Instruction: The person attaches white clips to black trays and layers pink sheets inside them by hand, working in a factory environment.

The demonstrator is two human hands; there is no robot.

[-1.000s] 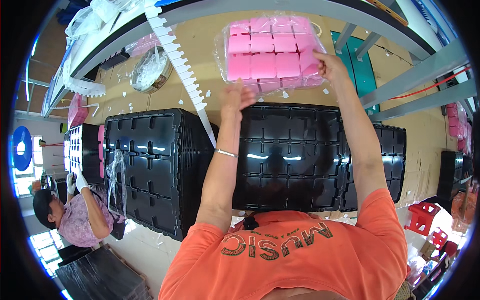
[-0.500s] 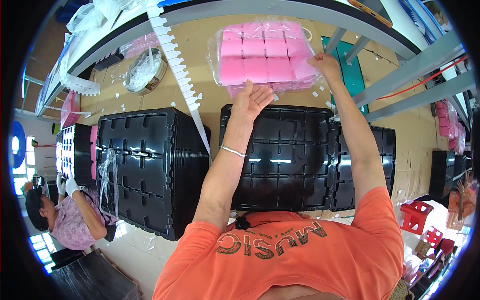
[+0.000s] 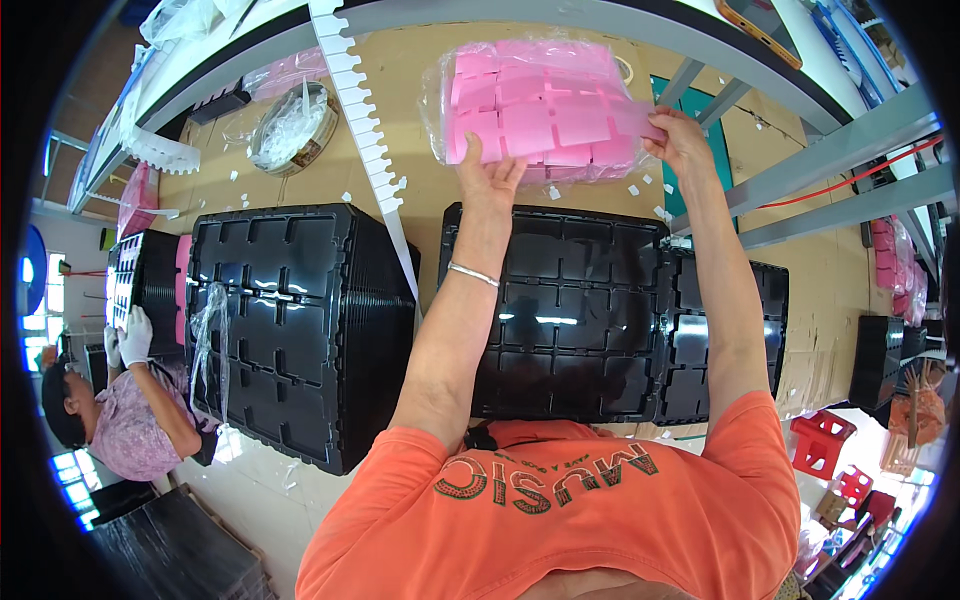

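Nearest the camera, an orange shirt (image 3: 560,520) fills the lower edge, both bare forearms reaching up over the black trays (image 3: 560,300) stacked on the table (image 3: 430,180). Left hand (image 3: 488,185), silver bracelet (image 3: 472,274) on its wrist, lies flat against the lower left edge of the bag of pink foam squares (image 3: 535,110); fingers (image 3: 468,155) straight and spread, pressed on the plastic, not curled round it. Right hand (image 3: 680,140) pinches the bag's right edge, fingers (image 3: 655,125) closed on the plastic and a pink square. Bag is lifted clear above the far end of the trays, between the two hands. Second black tray stack (image 3: 290,330) sits left, a white notched strip (image 3: 370,140) between the stacks. Farther left, a round tin (image 3: 292,125). At the left rim, a co-worker's gloved hand (image 3: 135,335) rests on another tray stack.
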